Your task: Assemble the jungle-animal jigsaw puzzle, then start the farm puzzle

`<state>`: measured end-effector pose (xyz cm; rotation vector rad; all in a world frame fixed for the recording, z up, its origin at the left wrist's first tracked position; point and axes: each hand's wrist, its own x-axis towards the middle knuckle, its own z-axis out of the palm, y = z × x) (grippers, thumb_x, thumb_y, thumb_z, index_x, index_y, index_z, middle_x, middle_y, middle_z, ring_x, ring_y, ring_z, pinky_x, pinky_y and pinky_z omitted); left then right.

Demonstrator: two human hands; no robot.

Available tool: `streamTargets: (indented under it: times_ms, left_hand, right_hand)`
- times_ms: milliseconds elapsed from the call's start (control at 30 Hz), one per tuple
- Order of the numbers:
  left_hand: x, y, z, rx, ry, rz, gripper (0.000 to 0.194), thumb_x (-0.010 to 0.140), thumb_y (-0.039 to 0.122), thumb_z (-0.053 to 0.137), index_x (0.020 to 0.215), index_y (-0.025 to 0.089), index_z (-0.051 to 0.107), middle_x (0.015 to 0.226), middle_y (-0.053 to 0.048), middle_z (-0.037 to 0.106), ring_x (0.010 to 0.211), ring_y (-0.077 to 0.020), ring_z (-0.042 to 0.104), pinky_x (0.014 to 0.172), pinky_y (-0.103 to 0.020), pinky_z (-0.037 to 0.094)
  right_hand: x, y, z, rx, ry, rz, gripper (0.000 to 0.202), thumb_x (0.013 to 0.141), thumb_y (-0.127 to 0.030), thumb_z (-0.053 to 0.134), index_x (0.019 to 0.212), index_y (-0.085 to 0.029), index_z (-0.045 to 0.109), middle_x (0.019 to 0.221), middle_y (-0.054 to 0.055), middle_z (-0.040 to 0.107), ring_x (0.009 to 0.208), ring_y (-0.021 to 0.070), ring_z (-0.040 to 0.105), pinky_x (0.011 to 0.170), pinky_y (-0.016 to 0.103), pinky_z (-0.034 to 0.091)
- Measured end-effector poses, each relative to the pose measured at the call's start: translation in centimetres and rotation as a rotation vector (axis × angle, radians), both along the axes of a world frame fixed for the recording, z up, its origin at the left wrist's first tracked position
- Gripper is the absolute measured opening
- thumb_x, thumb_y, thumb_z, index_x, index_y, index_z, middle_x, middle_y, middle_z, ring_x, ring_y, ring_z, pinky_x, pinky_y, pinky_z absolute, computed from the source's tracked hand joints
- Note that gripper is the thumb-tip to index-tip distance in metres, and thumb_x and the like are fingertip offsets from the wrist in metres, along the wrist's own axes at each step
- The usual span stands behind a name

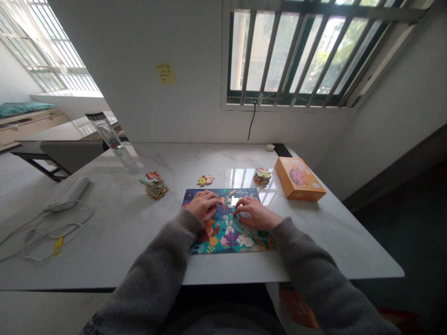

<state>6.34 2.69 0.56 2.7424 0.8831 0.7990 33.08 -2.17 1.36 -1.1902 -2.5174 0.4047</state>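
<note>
Jigsaw puzzle (225,247) | teal-blue, printed white rabbits (245,240) | left hand (203,205), right hand (257,214) curled | can't tell grip

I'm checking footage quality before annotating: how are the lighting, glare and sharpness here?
Head view: daylight through the barred window, blown out in places; head view: window reflections glare on the white tabletop just beyond the puzzle; head view: the lower right corner is dark; head view: writing on the yellow note is too soft to read.

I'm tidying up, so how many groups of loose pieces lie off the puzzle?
3: a left stack, a low middle pile beyond the puzzle, and a right stack near the box. None seems hidden.
</note>
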Motion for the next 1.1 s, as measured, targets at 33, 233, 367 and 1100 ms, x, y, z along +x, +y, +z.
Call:
streamTargets:
  times_ms: [33, 233, 367, 1100]
  left_hand:
    - [-0.8, 0.6, 0.0, 0.004, -0.045, 0.071, 0.026, 0.082, 0.013, 0.056, 0.102, 0.025, 0.07, 0.105, -0.005, 0.07, 0.103, -0.0253, 0.058, 0.096, -0.044, 0.041]
    - [-3.9, 2.6, -1.2, -0.045, 0.048, 0.221, 0.024, 0.078, 0.02, 0.062, 0.101, 0.023, 0.067, 0.112, -0.006, 0.066, 0.105, -0.0278, 0.054, 0.095, -0.044, 0.044]
    - [-4.0, 2.7, -1.7, -0.076, 0.118, 0.211, 0.021, 0.076, 0.02, 0.063, 0.097, 0.024, 0.068, 0.111, -0.006, 0.065, 0.104, -0.0281, 0.054, 0.091, -0.043, 0.044]
    - [-2.0, 1.3, -0.1, -0.077, -0.139, 0.083, 0.014, 0.077, 0.017, 0.065, 0.09, 0.021, 0.062, 0.106, -0.007, 0.059, 0.104, -0.0254, 0.056, 0.097, -0.042, 0.047]
  right_hand:
    - [-0.1, -0.1, 0.1, 0.005, 0.005, 0.0, 0.019, 0.086, -0.022, 0.068, 0.103, -0.029, 0.075, 0.113, 0.007, 0.064, 0.107, 0.0268, 0.055, 0.098, 0.048, 0.041]
    - [-0.4, -0.4, 0.4, 0.008, 0.005, -0.019, 0.018, 0.088, -0.022, 0.065, 0.103, -0.028, 0.074, 0.111, 0.008, 0.064, 0.106, 0.0272, 0.055, 0.098, 0.049, 0.04]
    - [-0.4, -0.3, 0.3, 0.02, 0.013, -0.014, 0.02, 0.088, -0.021, 0.064, 0.104, -0.028, 0.073, 0.11, 0.007, 0.064, 0.106, 0.0266, 0.055, 0.098, 0.048, 0.041]
    - [-0.5, -0.2, 0.2, 0.023, 0.159, -0.069, 0.037, 0.092, -0.024, 0.059, 0.128, -0.023, 0.057, 0.12, 0.011, 0.061, 0.111, 0.0267, 0.058, 0.099, 0.048, 0.047]
